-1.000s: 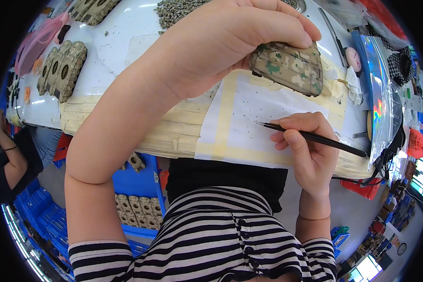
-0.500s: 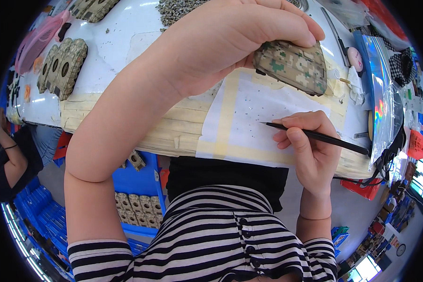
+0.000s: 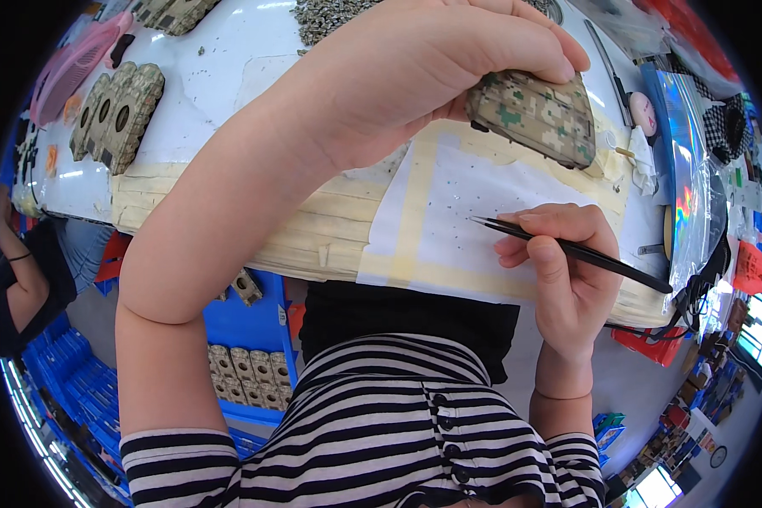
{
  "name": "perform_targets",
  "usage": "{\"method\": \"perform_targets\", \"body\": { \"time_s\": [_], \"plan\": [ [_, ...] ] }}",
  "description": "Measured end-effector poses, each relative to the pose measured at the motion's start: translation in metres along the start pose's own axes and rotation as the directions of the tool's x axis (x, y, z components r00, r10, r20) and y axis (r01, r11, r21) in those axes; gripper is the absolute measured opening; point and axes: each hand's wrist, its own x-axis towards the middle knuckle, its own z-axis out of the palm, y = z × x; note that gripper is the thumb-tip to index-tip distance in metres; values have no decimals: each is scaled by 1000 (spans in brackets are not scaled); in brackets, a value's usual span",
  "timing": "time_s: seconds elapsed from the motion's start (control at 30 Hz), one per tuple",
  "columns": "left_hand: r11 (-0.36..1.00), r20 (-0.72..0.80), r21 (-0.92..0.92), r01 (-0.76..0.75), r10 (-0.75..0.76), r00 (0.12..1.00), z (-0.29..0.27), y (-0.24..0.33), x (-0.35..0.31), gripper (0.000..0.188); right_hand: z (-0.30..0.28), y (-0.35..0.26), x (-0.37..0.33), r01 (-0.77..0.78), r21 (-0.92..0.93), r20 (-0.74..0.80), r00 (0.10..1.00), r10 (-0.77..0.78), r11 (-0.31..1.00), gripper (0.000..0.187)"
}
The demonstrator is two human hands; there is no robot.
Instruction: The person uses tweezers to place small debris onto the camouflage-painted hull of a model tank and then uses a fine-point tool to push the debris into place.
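My left hand (image 3: 483,51) grips a camouflage-patterned casing (image 3: 538,117) over the far part of the work surface, fingers bent round its upper edge. In my right hand (image 3: 571,262) is a pair of black tweezers (image 3: 580,250), held like a pen between thumb and fingers. Its pale tips point left, with a narrow gap between them. Below them lies a white paper sheet (image 3: 432,233) sprinkled with several tiny dark parts. The casing's far side is hidden by my fingers.
More camouflage casings (image 3: 118,118) stand at the left, near a pink basket (image 3: 72,72). A heap of small metal parts (image 3: 330,19) lies at the back. Shiny plastic bags (image 3: 686,169) crowd the right edge. A blue tray (image 3: 258,330) with casings sits below the table; another person (image 3: 30,271) is at far left.
My left hand and the casing have shifted slightly right, the casing turning a little. The tweezers' tips have parted slightly and both show now, with the right hand almost in place.
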Motion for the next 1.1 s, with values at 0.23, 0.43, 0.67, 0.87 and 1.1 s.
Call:
{"method": "perform_targets", "body": {
  "time_s": [0.23,0.43,0.67,0.87,1.1],
  "plan": [
    [996,-29,30,-83,84,996,-2,5,-1,27,29,4,14,190,-120,-72,977,-199,974,11],
    [985,-43,76,-153,156,987,2,5,-5,28,39,6,22,296,-291,30,953,-301,910,12],
    [993,-106,92,-77,87,991,14,15,-14,29,40,7,21,254,-305,12,965,-263,918,12],
    [996,-159,88,22,-7,987,20,25,-18,29,43,6,21,159,-276,-29,984,-174,948,11],
    [957,-279,284,-51,134,951,40,16,-22,26,43,6,21,146,-275,-40,986,-163,950,10]
  ]
}}
